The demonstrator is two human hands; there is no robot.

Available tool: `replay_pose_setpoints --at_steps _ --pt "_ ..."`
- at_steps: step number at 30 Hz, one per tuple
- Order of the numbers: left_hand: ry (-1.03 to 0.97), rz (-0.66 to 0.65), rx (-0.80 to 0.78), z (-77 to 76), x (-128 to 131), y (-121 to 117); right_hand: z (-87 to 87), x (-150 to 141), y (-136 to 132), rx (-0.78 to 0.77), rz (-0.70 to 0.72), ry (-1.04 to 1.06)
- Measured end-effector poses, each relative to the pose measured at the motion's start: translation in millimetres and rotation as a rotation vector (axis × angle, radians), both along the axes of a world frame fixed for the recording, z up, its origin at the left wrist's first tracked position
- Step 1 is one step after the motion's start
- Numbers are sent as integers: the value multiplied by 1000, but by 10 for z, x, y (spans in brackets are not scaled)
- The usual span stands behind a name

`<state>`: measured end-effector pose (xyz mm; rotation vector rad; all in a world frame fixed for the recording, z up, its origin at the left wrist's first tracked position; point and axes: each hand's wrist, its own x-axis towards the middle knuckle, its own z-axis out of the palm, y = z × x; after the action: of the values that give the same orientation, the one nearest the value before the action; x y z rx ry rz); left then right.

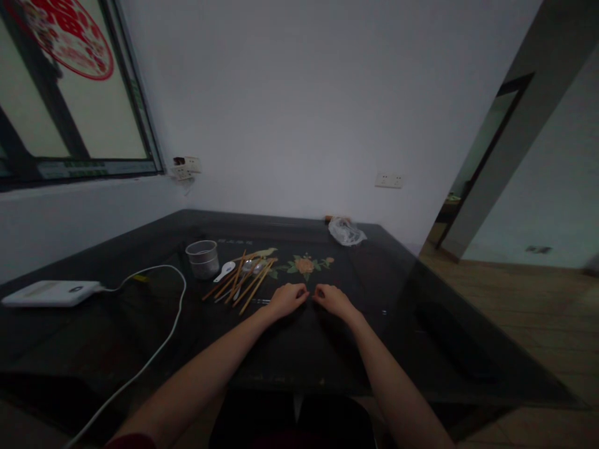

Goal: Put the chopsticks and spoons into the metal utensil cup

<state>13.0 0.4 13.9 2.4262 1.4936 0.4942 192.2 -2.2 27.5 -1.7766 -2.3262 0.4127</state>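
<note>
My left hand [287, 300] rests on the dark tabletop, fingers curled into a loose fist with nothing showing in it. Just to its right, a small gap away, my right hand [334, 300] lies curled the same way, also bare. Left of my left hand is a loose pile of wooden chopsticks [256, 288], crossing one another. Among them lie metal spoons [248, 265], their handles partly covered. A white soup spoon [225, 271] sits at the pile's left side. Beside it stands a metal cup [203, 259], upright; its inside bottom is hidden.
The glossy black table [299, 355] has a printed flower [304, 265] beyond my hands. A crumpled clear plastic bag [346, 231] lies at the far edge. On the left, a white device [52, 293] trails a white cable [180, 307]. A dark flat object [456, 340] lies right.
</note>
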Motion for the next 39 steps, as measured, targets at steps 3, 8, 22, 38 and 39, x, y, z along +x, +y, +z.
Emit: replay_pose_setpoints --at_steps 3,8,22,38,39 --pt "1 1 1 8 -1 -5 -4 -1 3 7 -3 -5" --pt "0 -1 -11 37 2 -27 -8 -3 -4 12 -5 -21" --pt "4 -15 -9 43 0 -46 27 -15 -34 4 -3 -17" --pt "21 5 -26 95 16 -81 -3 -11 -7 -9 -2 -9" --pt "21 8 -32 102 17 -86 -3 -11 -5 -12 -1 -8"
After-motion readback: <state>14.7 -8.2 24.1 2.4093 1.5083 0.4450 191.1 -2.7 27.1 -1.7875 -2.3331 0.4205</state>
